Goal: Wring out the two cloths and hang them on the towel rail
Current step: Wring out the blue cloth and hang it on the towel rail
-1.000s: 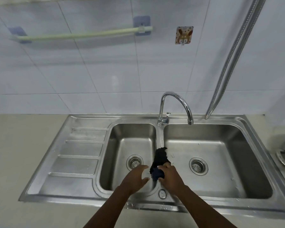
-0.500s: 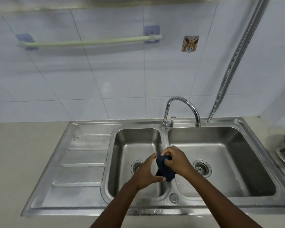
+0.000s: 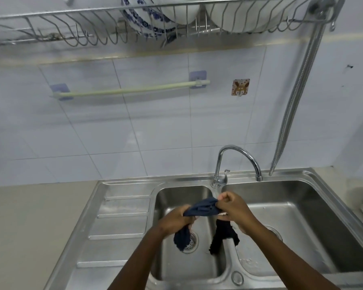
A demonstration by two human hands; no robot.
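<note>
Cloth: dark blue cloth [image 3: 201, 210] was stretched between both hands above the sink [image 3: 302, 181] divider, ends dangling.
Left hand: left hand [image 3: 174, 222] was fisted round its left part.
Right hand: right hand [image 3: 235, 208] was pinching the right edge.
Rail: green towel rail [image 3: 130, 90] was bare, on the far wall.
Rack: dish rack [image 3: 134, 24] overhead held bowls.

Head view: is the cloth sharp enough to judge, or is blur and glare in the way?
Head view: cloth and both hands, left and right, slightly soft with motion blur; rail fairly clear; mild glare on the sink; wide-angle bending at the edges.
</note>
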